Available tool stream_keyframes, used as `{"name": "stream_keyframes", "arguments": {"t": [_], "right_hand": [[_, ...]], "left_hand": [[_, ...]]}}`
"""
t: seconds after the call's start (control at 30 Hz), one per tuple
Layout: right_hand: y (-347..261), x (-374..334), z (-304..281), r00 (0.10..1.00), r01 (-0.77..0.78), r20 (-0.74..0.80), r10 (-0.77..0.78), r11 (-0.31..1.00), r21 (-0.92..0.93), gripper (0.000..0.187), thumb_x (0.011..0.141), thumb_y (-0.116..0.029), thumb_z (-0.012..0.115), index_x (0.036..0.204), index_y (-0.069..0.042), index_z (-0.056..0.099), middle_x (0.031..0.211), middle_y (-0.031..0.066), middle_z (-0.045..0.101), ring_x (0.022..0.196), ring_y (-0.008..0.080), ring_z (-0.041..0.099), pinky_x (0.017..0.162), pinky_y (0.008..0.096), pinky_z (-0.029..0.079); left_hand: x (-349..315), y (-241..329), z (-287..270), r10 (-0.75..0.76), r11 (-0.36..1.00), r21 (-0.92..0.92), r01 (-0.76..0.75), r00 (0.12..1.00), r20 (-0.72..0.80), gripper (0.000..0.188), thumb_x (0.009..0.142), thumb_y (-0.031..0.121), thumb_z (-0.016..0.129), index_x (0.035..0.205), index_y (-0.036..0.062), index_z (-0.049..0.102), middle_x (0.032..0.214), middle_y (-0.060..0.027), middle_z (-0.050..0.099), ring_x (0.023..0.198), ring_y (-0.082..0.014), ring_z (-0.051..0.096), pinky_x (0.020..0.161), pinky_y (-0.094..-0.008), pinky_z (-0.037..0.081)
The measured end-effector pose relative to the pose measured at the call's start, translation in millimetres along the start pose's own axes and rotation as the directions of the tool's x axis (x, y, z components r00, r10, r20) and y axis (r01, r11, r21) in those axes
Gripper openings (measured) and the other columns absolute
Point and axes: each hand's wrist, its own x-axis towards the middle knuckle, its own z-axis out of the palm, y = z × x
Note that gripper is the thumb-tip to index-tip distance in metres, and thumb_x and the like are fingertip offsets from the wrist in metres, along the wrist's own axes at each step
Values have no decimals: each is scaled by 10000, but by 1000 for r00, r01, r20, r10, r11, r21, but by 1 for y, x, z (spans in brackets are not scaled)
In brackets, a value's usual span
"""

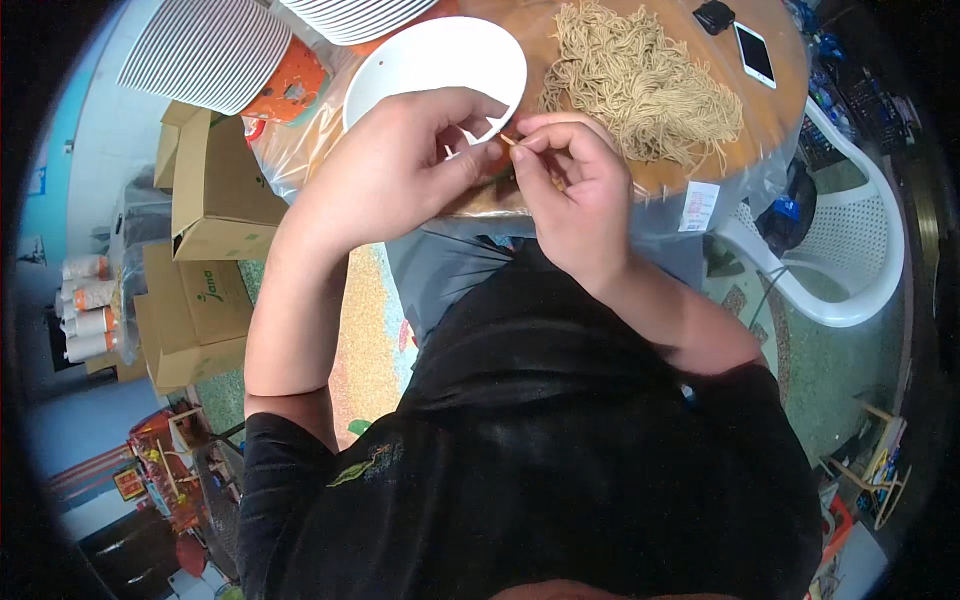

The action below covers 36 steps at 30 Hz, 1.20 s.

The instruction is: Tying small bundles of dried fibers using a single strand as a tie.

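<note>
Over the table's near edge, a white paper bucket (pixel 440 60) lies tilted with its wide opening showing and a small hole near the rim. My left hand (pixel 415 150) grips the bucket's rim, thumb on the near side and fingers partly hidden inside. Just right of that rim, my right hand (pixel 585 190) is closed in a pinch on the end of a thin tan cord (pixel 508 141). The fingertips of both hands nearly meet there. Beyond my right hand lies a loose heap of tan cords (pixel 640 85).
Nested white-and-orange buckets (pixel 205 55) stand at the far left, with another stack (pixel 355 12) beside them. A phone (pixel 755 55) lies far right on the plastic-covered table (pixel 780 130). Cardboard boxes (pixel 230 195) sit left, and a white plastic chair (pixel 865 235) stands right.
</note>
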Motion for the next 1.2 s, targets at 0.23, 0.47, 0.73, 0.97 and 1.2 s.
{"name": "stream_keyframes", "arguments": {"t": [0.23, 0.47, 0.73, 0.97, 1.2], "right_hand": [[4, 0, 1, 1000, -21, 10, 22, 998, -59, 112, 964, 6, 832, 1004, 7, 727, 1157, 103, 745, 919, 146, 726, 782, 292, 592], [5, 3, 2, 1000, 8, -1, -8, 998, -69, 111, 954, 2, 844, 987, 0, 738, 1071, 83, 755, 861, 139, 716, 750, 287, 575], [6, 5, 5, 999, 47, -1, -47, 991, -124, 116, 942, -22, 860, 978, -6, 751, 1046, 84, 759, 852, 173, 730, 753, 315, 587], [4, 6, 8, 999, 38, -20, -41, 987, -157, 122, 937, -64, 884, 968, -18, 776, 1002, 73, 763, 829, 187, 733, 752, 325, 585], [-6, 9, 4, 998, -39, 42, 49, 974, -223, 133, 965, -95, 877, 1003, -10, 780, 944, 71, 780, 799, 159, 737, 731, 318, 593]], "left_hand": [[7, -7, -14, -37, 996, -76, 45, 994, 98, 305, 1181, 128, 619, 1421, -43, 701, 1152, -84, 797, 1067, -144, 769, 934, -331, 672], [14, -9, -16, -79, 994, -68, 91, 984, 159, 310, 1189, 142, 611, 1422, -42, 700, 1204, -77, 781, 1076, -145, 768, 916, -347, 699], [18, -11, -14, -91, 990, -95, 107, 984, 154, 282, 1178, 145, 643, 1363, -53, 719, 1152, -61, 785, 1039, -124, 771, 907, -328, 689], [23, -20, -12, -60, 993, -95, 75, 987, 151, 195, 1170, 106, 645, 1234, -61, 723, 1023, -27, 755, 967, -82, 737, 875, -299, 660], [21, -23, -11, -37, 997, -71, 44, 995, 95, 148, 1160, 94, 653, 1162, -44, 707, 1002, -27, 742, 942, -85, 727, 846, -289, 641]]}}
